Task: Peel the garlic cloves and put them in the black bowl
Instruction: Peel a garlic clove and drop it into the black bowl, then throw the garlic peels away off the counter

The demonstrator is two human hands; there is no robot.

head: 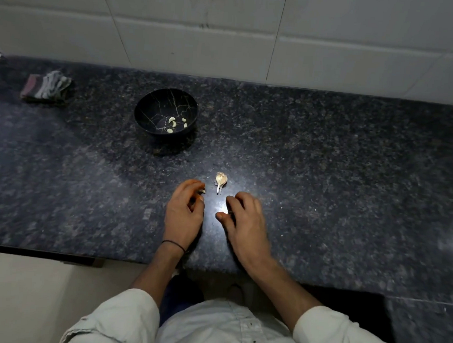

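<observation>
A black bowl [166, 112] with gold crack lines stands on the dark granite counter [325, 177] and holds several peeled garlic cloves [172, 125]. The rest of a garlic bulb [220, 181], with its stem pointing towards me, lies on the counter just beyond my hands. My left hand [184, 211] has curled fingers and pinches a small garlic clove [202, 191] at its fingertips. My right hand [243, 220] hovers low over the counter with loosely bent fingers and holds nothing I can see.
A folded cloth [47, 87] lies at the counter's back left. A white tiled wall [229, 25] rises behind the counter. The counter's front edge [42, 251] runs just below my wrists.
</observation>
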